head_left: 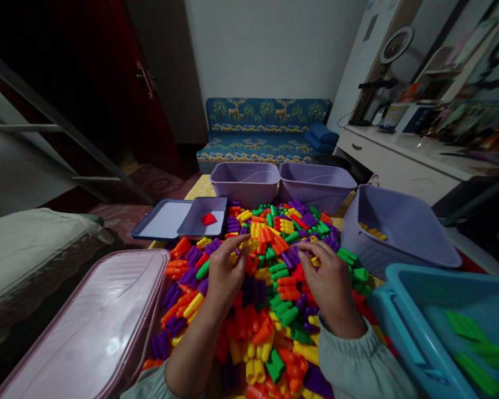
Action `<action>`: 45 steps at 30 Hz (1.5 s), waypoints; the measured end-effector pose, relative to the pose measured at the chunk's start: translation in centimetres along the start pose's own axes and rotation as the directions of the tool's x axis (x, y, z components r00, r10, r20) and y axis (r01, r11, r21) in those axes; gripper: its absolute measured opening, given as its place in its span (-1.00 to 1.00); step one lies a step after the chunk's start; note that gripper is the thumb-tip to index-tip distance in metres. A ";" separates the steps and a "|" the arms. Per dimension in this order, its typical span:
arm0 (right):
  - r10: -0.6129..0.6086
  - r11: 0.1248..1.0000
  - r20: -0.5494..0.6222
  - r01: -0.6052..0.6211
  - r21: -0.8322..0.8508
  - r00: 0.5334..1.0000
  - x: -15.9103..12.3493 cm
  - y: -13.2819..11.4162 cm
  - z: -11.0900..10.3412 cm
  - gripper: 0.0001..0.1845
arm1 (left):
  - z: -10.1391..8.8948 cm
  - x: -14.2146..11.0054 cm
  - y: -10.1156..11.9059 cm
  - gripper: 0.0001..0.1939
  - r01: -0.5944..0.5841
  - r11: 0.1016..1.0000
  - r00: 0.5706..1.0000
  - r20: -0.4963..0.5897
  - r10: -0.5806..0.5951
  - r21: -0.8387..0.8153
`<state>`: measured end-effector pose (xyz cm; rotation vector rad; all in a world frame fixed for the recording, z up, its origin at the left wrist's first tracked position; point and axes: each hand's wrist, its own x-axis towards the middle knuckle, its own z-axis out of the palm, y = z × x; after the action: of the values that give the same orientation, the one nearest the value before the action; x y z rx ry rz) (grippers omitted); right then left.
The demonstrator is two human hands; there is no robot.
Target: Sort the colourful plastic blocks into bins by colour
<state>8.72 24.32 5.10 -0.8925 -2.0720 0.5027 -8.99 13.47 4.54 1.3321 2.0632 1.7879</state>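
Observation:
A big heap of plastic tube blocks [270,288] in orange, purple, green, yellow and red covers the table in front of me. My left hand [225,271] rests on the heap, its fingers pinched on a yellow block [247,244]. My right hand [326,277] lies on the heap to the right, fingers curled down among purple and yellow pieces; what they hold, if anything, I cannot make out.
Two purple bins [245,178] [316,180] stand behind the heap. A tilted purple bin [403,233] at right holds yellow blocks. A blue bin [449,316] holds green ones. A small tray [203,217] has red pieces, beside a flat lid [162,220]. A pink lid [95,327] lies at left.

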 end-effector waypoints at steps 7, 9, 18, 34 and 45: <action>-0.069 0.979 0.297 0.121 -0.162 0.952 -0.7 -0.7 0.1 -0.65 | 0.7 -0.7 0.2 -0.78 -0.330 0.901 0.933 0.241 0.267 0.280; -0.105 0.959 0.342 0.186 -0.214 0.934 -1.1 -1.7 0.6 -0.55 | 1.1 -0.9 0.4 -0.78 -0.360 0.896 0.900 0.350 0.261 0.260; -0.023 0.989 0.316 0.068 -0.132 0.948 -1.1 -1.7 0.8 -0.88 | 1.3 -1.0 -0.1 -0.72 -0.309 0.914 0.899 0.394 0.190 0.264; 0.631 0.407 -0.453 0.228 0.884 0.630 0.7 0.8 -6.3 -0.84 | 1.5 -0.8 -0.5 -0.75 -0.288 0.930 0.910 0.368 0.191 0.230; 0.650 0.417 -0.320 0.029 0.909 0.689 0.0 1.5 -5.3 -0.63 | 1.5 -0.8 -0.6 -0.76 -0.298 0.927 0.905 0.376 0.199 0.227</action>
<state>13.65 25.53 7.31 -0.6683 -0.7156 1.1603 -7.93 14.12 3.21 1.9115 2.0701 1.2367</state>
